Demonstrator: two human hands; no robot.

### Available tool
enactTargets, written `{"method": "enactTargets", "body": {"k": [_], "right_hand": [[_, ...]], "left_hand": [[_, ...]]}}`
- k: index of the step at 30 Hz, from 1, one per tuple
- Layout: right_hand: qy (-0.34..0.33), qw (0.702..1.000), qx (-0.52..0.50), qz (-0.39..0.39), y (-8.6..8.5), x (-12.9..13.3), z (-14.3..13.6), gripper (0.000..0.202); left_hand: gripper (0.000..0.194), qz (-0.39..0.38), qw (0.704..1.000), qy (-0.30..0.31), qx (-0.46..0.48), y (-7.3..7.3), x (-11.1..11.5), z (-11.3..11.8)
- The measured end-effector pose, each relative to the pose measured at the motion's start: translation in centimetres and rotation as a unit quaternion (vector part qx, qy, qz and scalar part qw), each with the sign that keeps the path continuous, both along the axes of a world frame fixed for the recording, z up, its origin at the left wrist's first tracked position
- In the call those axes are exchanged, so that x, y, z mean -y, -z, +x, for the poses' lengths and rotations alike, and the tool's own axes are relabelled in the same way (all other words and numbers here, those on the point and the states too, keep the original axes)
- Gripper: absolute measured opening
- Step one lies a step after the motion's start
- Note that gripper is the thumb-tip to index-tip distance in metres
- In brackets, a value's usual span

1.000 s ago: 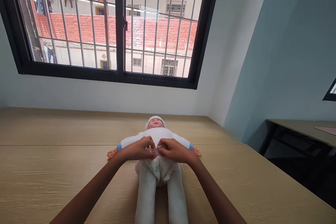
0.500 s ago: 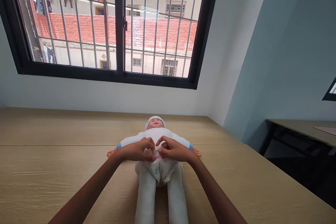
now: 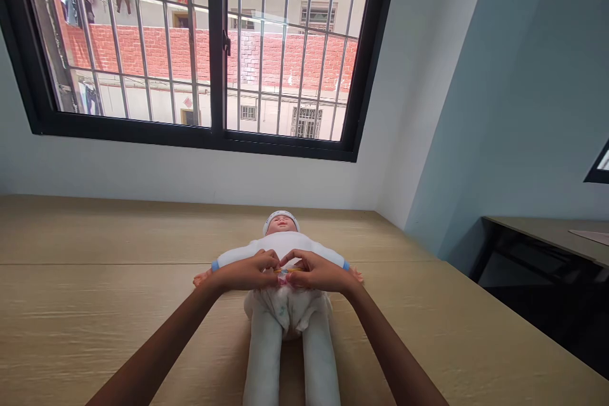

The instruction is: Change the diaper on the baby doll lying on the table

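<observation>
A baby doll (image 3: 284, 247) is laid on its back, head toward the window (image 3: 209, 44), in the middle of the wooden table (image 3: 95, 304). A diaper (image 3: 285, 307) is seen already wrapped around its hips, over the white legs. The left hand (image 3: 247, 273) and right hand (image 3: 318, 271) are brought together at the waistband (image 3: 284, 273), fingers curled and pinched on its front edge; whether a tab is gripped cannot be told. Judged from this, the diaper is mostly on and only the waist fastening seems left. A dark side table (image 3: 547, 241) is set well apart at right. Nothing is placed between hands and doll.
</observation>
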State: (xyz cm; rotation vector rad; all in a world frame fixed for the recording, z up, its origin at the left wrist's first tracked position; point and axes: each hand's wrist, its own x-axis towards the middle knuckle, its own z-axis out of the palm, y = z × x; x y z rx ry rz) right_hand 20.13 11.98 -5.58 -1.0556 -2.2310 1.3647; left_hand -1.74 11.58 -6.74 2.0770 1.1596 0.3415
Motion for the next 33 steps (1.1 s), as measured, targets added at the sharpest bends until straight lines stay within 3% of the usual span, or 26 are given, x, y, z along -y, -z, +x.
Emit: {"method": "enactTargets", "body": {"k": [12, 21, 28, 33], "right_hand": [[-0.005, 1.000, -0.013, 0.017, 0.0, -0.2, 0.2, 0.040], [-0.009, 0.996, 0.030, 0.086, -0.1, 0.1, 0.6, 0.051], [-0.010, 0.986, 0.023, 0.164, 0.0, 0.1, 0.7, 0.046], [0.001, 0.984, 0.036, 0.172, -0.3, 0.5, 0.5, 0.049]], "left_hand": [[0.034, 0.022, 0.998, -0.023, -0.048, -2.3, 1.9, 1.5], [0.040, 0.025, 0.999, -0.044, -0.017, -1.0, 0.8, 0.6], [0.027, 0.054, 0.998, -0.043, -0.014, -1.1, 0.7, 0.6], [0.030, 0.042, 0.998, -0.050, -0.002, -0.9, 0.6, 0.5]]}}
